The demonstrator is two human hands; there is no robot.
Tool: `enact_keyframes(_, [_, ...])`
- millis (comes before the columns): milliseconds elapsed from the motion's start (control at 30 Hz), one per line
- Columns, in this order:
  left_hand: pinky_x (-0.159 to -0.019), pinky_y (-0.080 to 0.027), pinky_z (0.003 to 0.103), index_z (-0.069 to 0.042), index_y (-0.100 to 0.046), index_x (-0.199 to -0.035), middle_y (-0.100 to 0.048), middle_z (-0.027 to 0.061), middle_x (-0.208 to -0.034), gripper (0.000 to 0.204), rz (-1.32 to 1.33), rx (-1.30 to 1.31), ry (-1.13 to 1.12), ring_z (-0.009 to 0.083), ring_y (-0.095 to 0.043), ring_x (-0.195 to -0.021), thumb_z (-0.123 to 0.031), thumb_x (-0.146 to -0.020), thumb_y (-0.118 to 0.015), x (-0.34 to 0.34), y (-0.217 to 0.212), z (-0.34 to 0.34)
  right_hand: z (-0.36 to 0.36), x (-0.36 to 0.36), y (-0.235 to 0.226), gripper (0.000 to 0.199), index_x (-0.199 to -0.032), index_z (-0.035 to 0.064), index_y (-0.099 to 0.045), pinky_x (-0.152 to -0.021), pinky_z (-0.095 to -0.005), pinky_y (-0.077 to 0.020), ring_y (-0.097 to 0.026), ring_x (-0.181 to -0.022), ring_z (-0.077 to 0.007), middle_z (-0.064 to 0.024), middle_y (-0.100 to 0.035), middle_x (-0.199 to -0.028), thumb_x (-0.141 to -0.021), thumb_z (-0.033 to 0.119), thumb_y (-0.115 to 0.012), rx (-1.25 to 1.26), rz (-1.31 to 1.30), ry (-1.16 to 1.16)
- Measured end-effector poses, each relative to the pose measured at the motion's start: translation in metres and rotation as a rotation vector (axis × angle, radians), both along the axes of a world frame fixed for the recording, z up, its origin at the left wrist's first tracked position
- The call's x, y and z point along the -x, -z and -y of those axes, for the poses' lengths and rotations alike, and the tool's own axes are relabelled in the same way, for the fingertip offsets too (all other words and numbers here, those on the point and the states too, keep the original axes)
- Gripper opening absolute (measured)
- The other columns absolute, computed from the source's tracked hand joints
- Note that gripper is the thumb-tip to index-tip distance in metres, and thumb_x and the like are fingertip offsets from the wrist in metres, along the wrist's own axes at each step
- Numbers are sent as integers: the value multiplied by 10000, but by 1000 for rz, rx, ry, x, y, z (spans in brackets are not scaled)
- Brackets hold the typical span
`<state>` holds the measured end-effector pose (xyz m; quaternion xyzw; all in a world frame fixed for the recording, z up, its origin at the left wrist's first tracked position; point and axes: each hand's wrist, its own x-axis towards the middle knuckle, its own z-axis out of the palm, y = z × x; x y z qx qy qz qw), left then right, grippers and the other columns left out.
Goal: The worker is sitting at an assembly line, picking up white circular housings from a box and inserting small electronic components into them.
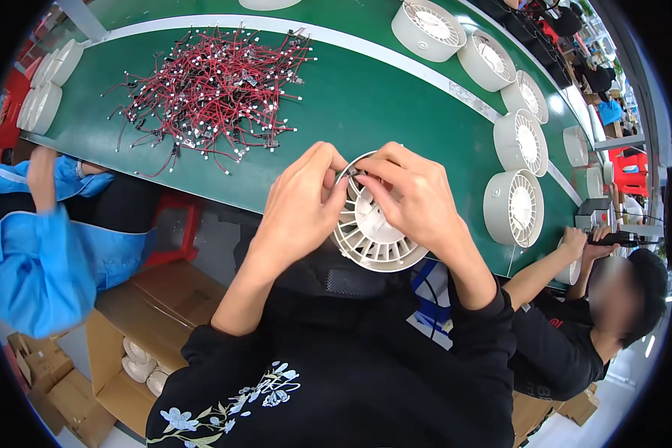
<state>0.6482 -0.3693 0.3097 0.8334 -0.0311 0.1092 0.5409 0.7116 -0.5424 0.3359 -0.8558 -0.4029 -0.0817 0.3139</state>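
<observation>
In front of my body, at the near edge of the green table, I hold a round white plastic fan housing [392, 252] with radial slats and a hub. My left hand [302, 201] is closed, its thumb and fingers pinching the far left rim. Beside it, my right hand [418, 196] is closed too, its thumb and forefinger on a small dark part [352, 172] at the inside of that rim. Fingers hide most of this part, so its kind is unclear.
A heap of red and black wire leads [213, 93] with white connectors lies at the left of the green table [366, 97]. Several white housings [521, 142] stand along the right. A blue-sleeved person [45, 254] sits left; another person [567, 321] works right. An open carton [119, 373] stands lower left.
</observation>
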Motion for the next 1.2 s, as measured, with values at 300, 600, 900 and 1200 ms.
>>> enact_keyframes(300, [-520, -350, 215, -9, -559, -957, -480, -32, -739, 89, -165, 147, 110, 10, -433, -610, 16, -925, -638, -1, 4, -11, -3, 10, 6, 149, -909, 60, -753, -584, -333, -523, -672, -685, -228, -38, -675, -816, -765, 28, -778, 34, 92, 102])
enact_keyframes(600, [-576, -403, 375, -3, -525, -965, -461, 67, -679, 148, -169, 153, 166, 195, -473, -607, 1, -874, -642, -6, 7, -15, 0, -4, 5, 157, -852, 64, -737, -585, -332, -525, -665, -697, -211, -14, -674, -816, -709, 15, -778, 122, 208, -53])
enact_keyframes(900, [-550, -369, 429, 3, -468, -1013, -441, 96, -566, 175, -199, -13, 248, 274, -477, -529, -4, -899, -600, -8, -4, -19, -5, 10, 0, 161, -854, 60, -719, -602, -336, -506, -632, -705, -203, -13, -649, -810, -708, 39, -782, 183, 293, 32])
enact_keyframes(1200, [-538, -367, 441, 7, -465, -1001, -500, 115, -587, 158, -193, 66, 225, 282, -530, -543, -12, -910, -593, -9, 2, -14, -3, 20, -1, 217, -948, 12, -704, -603, -338, -505, -628, -706, -217, -50, -612, -825, -734, -2, -740, 202, 239, -113])
